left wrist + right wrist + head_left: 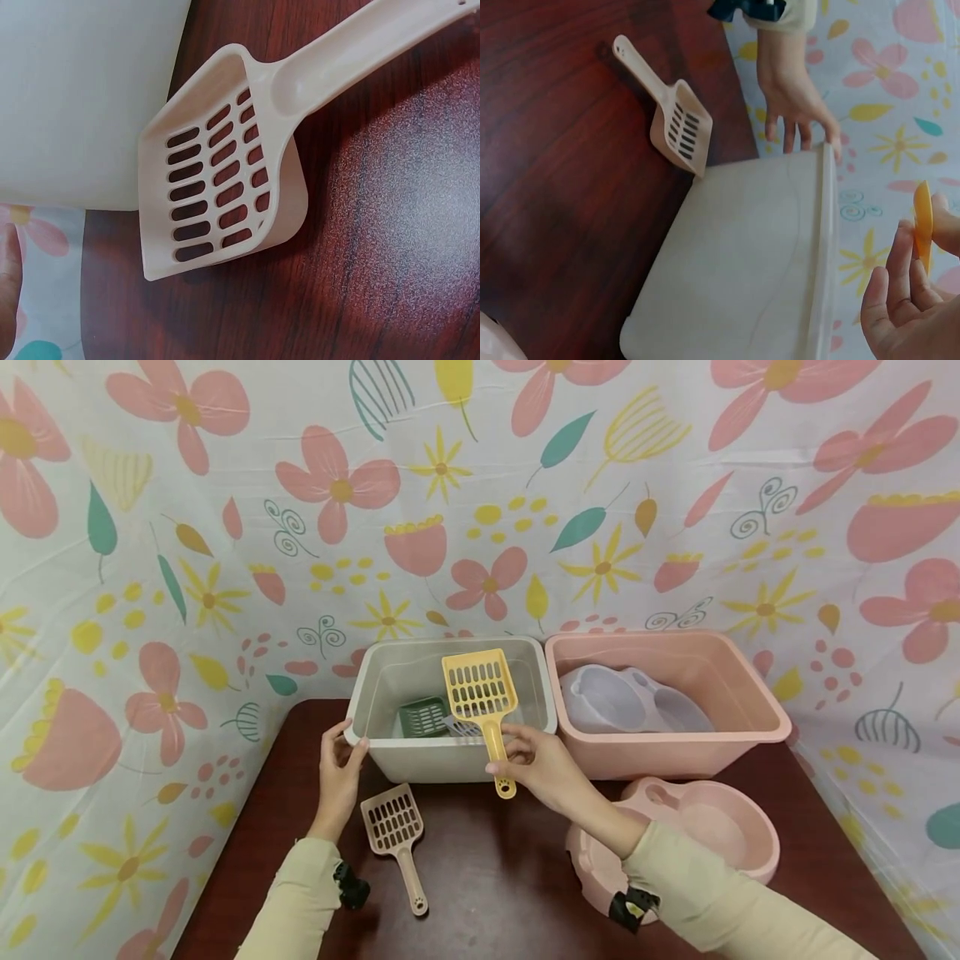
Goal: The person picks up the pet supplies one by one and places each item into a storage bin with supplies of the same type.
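Note:
My right hand pinches the handle of a yellow slotted litter scoop, held upright before the pale grey litter box. The right wrist view shows this scoop edge-on between thumb and fingers. At the box's front left corner, my left hand touches the rim with its thumb, its fingers extended along the outside. Inside the box lie a dark green scoop and a grey slotted piece, partly hidden. A beige litter scoop lies on the table near my left wrist, and fills the left wrist view.
To the right stands a pink litter box with a lavender-grey double bowl inside. A pink double bowl lies in front of it, partly under my right forearm. Flower-patterned cloth hangs behind the dark wood table.

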The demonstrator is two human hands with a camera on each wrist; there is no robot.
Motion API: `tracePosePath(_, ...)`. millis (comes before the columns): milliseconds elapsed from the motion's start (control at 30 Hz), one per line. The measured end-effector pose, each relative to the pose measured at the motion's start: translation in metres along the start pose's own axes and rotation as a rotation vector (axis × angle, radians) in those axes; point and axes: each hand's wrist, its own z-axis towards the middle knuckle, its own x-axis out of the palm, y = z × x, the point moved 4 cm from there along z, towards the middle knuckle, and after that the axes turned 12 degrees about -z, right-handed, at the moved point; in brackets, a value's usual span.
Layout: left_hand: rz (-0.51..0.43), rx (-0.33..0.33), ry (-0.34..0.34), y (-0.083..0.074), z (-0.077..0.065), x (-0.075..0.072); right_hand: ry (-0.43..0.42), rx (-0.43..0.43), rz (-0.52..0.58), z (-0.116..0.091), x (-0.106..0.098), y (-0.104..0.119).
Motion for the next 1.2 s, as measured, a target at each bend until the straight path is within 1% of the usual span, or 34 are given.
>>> tracePosePath(100, 0.011, 0.0, -0.003, 0.0, 0.0, 0.0, 0.009, -0.006, 0.005, 0.005, -0.003, 0.0)
tracePosePath(300, 0.003, -0.001, -0.007, 0.001, 0.0, 0.001, 0.009, 0.036, -0.008, 0.015, -0.008, -0.004)
tracePosePath(633, -0.016, -0.001, -0.008, 0.001, 0.001, 0.001, 0.012, 0.001, -0.059, 0.039, -0.014, -0.014)
tracePosePath(733, -0.017, 0.0, -0.007, 0.001, 0.001, 0.0, -0.001, 0.017, -0.058, 0.046, -0.015, -0.017)
tracePosePath(933, -0.02, 0.004, 0.0, 0.001, 0.001, -0.001, 0.016, 0.073, -0.005, 0.055, -0.016, -0.023)
tracePosePath(1200, -0.015, 0.009, -0.004, 0.0, 0.001, 0.0, 0.024, 0.107, -0.021, 0.063, -0.015, -0.026)
